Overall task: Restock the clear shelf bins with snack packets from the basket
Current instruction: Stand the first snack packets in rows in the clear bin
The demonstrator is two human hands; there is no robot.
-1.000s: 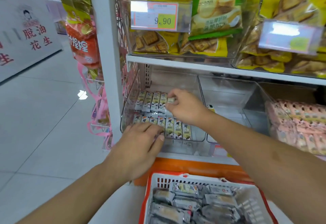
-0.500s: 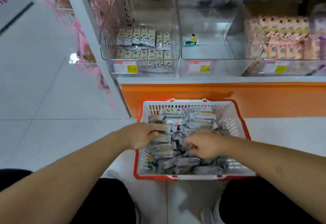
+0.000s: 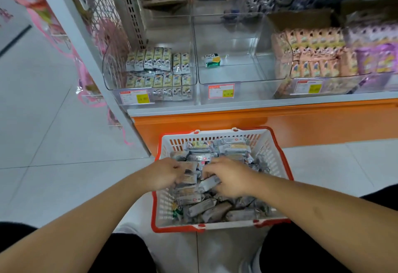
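A white basket with an orange rim [image 3: 277, 156] stands on the floor in front of me, heaped with grey snack packets [image 3: 215, 208]. Both my hands are down in the heap. My left hand [image 3: 163, 176] grips a bunch of packets at the basket's left side. My right hand [image 3: 228, 178] curls over packets in the middle; its fingertips are hidden among them. On the bottom shelf, the left clear bin [image 3: 150, 92] holds rows of upright packets. The middle clear bin [image 3: 228, 79] holds one green and yellow packet [image 3: 212, 60].
A right-hand bin [image 3: 312, 57] is full of pink packets, with purple packs [image 3: 374, 59] beside it. The orange shelf base [image 3: 237, 122] runs behind the basket. A white upright [image 3: 86, 61] and pink hanging wire racks [image 3: 84, 74] stand left. Tiled floor lies left and right.
My hands left the left shelf bin and dropped into the basket. In the last half second they moved closer together and gathered packets.
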